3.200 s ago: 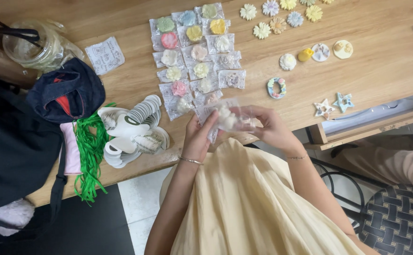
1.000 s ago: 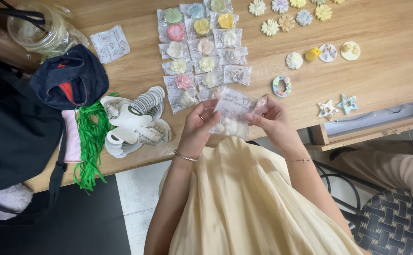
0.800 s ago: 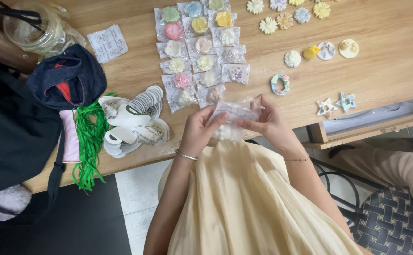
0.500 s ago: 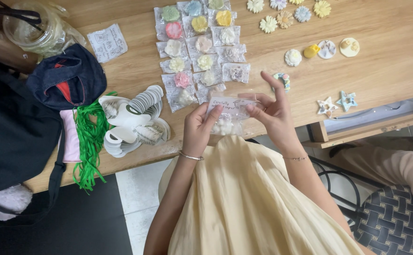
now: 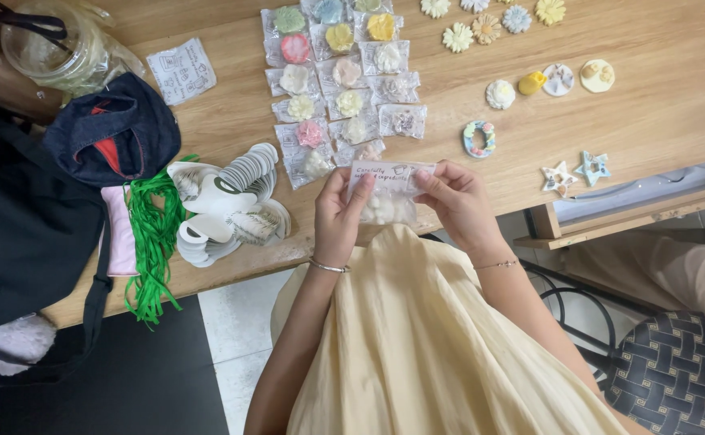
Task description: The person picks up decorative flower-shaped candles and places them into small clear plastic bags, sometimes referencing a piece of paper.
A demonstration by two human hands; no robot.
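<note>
Both hands hold one small clear packet [image 5: 386, 196] with a white flower-shaped piece inside and a printed paper strip across its top. My left hand [image 5: 338, 216] pinches the packet's left edge, thumb on top. My right hand [image 5: 458, 201] pinches the right end of the strip. The packet hangs just off the front edge of the wooden table [image 5: 674, 97], above my cream-coloured lap. Directly beyond it lie rows of similar filled packets [image 5: 341, 80] holding pastel flower shapes.
Loose flower, ring and star pieces [image 5: 529, 80] lie to the right on the table. A stack of white paper tags [image 5: 227, 201], green ribbon [image 5: 152, 242], a dark blue pouch [image 5: 115, 133], a glass jar [image 5: 50, 48] and a black bag [image 5: 14, 242] crowd the left. Another person's sleeve [image 5: 690, 274] shows at right.
The hands have turned and flattened the packet, so its printed strip now faces up. The right fingers that were spread have closed onto the strip's end.
</note>
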